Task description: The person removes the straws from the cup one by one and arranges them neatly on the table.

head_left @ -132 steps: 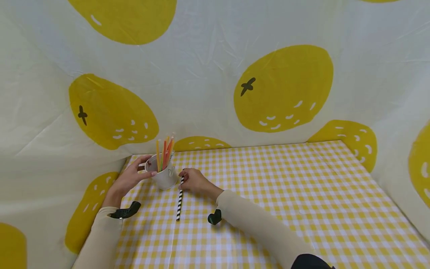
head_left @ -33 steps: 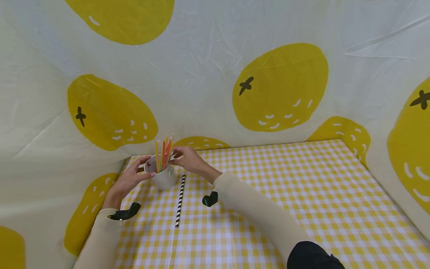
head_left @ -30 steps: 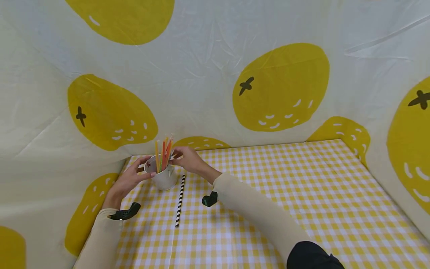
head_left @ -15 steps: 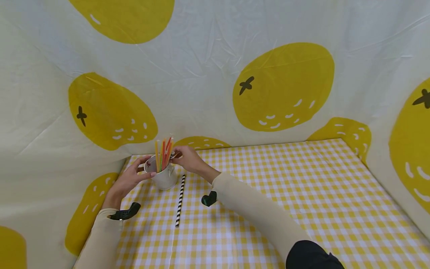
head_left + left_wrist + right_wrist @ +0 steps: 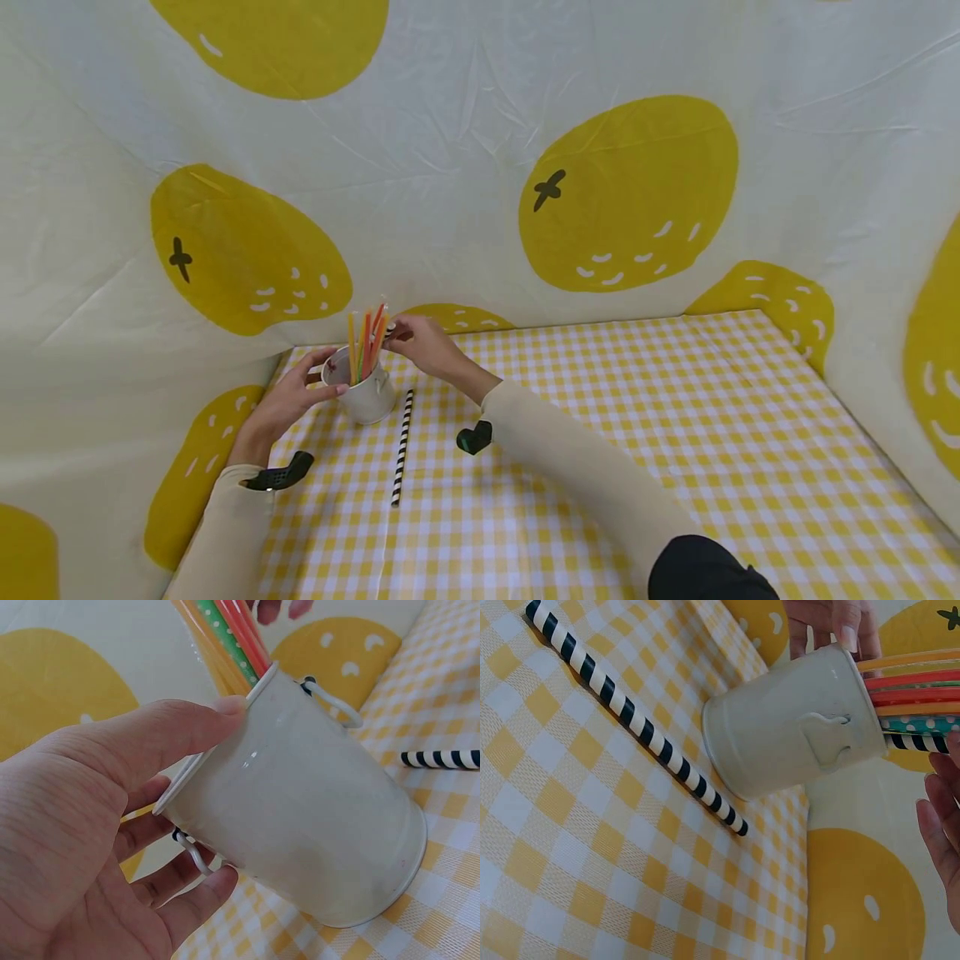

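A small white metal bucket (image 5: 369,404) stands on the table at the left, with several coloured straws (image 5: 366,346) upright in it. My left hand (image 5: 281,404) grips its rim, thumb on the near side and fingers around the far side by a loop handle. Above the right side of the rim, my right hand (image 5: 431,343) pinches a black-and-white striped straw (image 5: 909,742) whose lower part is hidden in the bucket. Another black-and-white striped straw (image 5: 634,718) lies flat on the cloth, just right of the bucket and touched by neither hand.
A yellow-and-white checked cloth (image 5: 600,417) covers the table. Behind and at the left, a white curtain (image 5: 450,208) with yellow fruit prints hangs close to the bucket.
My right hand has let go of the striped straw on the cloth and moved up to the bucket's straws. Lately it has risen slightly with another striped straw. My left hand stays put.
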The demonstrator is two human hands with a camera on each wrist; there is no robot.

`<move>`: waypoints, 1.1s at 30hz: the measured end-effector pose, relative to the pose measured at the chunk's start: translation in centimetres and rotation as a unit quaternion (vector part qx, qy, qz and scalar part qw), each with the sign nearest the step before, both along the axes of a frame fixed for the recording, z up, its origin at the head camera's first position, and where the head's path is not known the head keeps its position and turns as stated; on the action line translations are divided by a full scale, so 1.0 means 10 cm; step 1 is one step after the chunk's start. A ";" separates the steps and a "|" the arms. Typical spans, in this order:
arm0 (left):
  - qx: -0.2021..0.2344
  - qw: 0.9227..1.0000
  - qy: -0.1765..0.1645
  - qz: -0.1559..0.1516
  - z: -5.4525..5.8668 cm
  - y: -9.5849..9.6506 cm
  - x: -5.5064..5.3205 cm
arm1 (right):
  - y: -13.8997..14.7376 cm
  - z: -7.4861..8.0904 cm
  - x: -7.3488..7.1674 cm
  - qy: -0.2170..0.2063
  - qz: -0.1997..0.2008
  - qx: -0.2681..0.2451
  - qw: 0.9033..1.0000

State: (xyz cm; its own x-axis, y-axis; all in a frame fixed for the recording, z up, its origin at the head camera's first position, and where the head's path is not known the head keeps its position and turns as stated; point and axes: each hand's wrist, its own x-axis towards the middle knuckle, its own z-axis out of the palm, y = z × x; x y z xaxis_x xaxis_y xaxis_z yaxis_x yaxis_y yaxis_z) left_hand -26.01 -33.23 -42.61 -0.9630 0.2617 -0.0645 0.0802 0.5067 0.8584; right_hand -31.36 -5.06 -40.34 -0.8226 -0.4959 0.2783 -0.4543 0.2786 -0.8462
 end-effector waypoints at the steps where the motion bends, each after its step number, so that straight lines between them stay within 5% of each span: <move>1: 0.001 1.000 -0.001 0.000 0.00 0.00 0.00 | 0.02 0.02 0.00 0.001 0.001 -0.002 1.000; 18: 0.005 1.000 -0.002 -0.008 -0.04 -0.02 0.02 | 0.27 0.17 -0.01 0.033 -0.044 -0.030 0.998; 33: -0.006 1.000 0.005 -0.010 0.00 0.01 0.01 | 0.53 0.32 -0.05 0.061 -0.053 -0.106 0.991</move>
State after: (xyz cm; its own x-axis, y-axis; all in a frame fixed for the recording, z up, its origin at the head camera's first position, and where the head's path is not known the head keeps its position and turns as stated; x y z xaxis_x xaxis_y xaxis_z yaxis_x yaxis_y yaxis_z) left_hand -25.95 -33.15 -42.66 -0.9584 0.2795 -0.0579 0.0989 0.5154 0.8512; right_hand -31.87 0.23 -37.13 -0.8204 -0.3275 0.4686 -0.5352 0.1516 -0.8310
